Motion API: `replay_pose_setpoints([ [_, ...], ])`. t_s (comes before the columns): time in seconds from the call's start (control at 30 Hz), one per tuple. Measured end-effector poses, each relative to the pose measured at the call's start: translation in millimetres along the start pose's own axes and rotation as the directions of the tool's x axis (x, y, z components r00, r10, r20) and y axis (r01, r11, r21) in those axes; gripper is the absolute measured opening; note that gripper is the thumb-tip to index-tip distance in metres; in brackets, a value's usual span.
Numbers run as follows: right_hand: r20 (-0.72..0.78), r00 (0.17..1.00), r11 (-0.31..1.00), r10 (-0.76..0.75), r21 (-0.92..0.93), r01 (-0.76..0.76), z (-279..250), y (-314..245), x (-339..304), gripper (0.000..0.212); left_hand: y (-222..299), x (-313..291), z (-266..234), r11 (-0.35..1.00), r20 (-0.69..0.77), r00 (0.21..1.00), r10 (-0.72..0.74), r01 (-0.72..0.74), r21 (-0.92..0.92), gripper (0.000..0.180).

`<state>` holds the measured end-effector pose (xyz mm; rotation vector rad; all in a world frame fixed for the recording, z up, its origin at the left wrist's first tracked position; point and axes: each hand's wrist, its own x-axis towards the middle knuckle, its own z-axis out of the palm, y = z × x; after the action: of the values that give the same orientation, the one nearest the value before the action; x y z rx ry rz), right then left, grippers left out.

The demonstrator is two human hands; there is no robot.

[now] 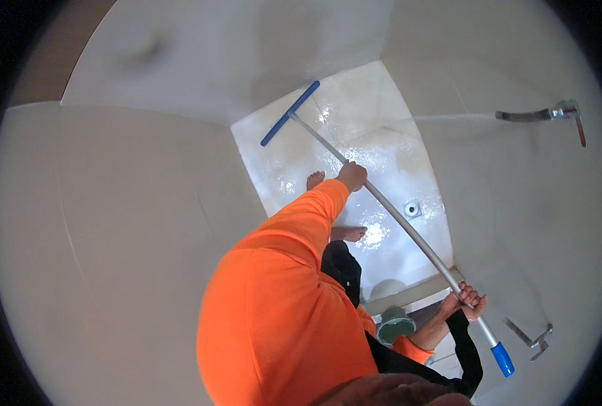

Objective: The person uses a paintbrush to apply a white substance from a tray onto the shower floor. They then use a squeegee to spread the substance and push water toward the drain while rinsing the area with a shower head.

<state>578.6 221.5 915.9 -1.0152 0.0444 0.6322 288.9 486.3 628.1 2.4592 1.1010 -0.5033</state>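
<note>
A long metal-handled squeegee (396, 213) with a blue blade (289, 113) rests on the wet white tiled floor (382, 135) far ahead. My left hand (352, 176) grips the shaft partway down, arm in an orange sleeve. Near the blue end cap (502, 358), my right hand (467, 301) grips the upper shaft. My bare feet (347, 233) stand on the wet floor below.
Plain white walls (111, 223) close in on the left, back and right. A metal tap with a red lever (561, 115) juts from the right wall. A round floor drain (412, 208) lies right of the shaft. A green bucket (394, 326) sits beyond a low step.
</note>
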Motion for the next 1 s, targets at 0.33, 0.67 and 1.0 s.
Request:
replay_pose_setpoints([
  [0.33,-0.413,0.787,0.887,-0.458,-0.272,0.373,-16,-165,-71,0.042,198,40,-40,0.896,0.034,0.910,0.413,-0.400,-0.192,0.019],
  [0.67,-0.342,0.565,0.640,-0.751,-0.589,0.494,-58,-314,-175,0.041,334,-71,-50,0.547,0.021,0.664,0.747,-0.597,-0.587,0.015],
  [1.0,-0.431,0.818,0.924,-0.381,-0.204,0.323,-9,-93,-111,0.036,110,25,3,0.894,-0.043,0.930,0.366,-0.364,-0.261,0.031],
])
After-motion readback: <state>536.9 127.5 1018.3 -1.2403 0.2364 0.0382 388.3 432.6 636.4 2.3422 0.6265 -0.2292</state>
